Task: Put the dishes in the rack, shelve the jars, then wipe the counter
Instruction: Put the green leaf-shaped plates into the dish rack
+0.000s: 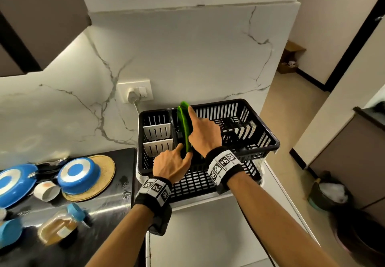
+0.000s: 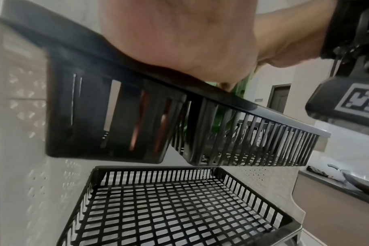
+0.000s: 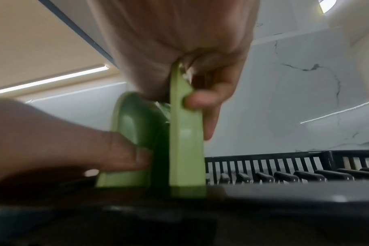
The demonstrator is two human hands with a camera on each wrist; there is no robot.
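Observation:
Two green plates stand on edge in the left part of the black dish rack. My right hand pinches the right plate near its top, index finger laid along the rim; in the right wrist view thumb and fingers clamp this plate. My left hand pinches the near lower edge of the left plate between index finger and thumb. In the left wrist view my palm sits over the rack's rim, with a sliver of green plate behind it.
Left of the plates is the rack's cutlery compartment; a lower tier sits beneath. On the dark counter lie two upturned blue bowls, a woven mat, a white cup on its side and a blue-lidded jar.

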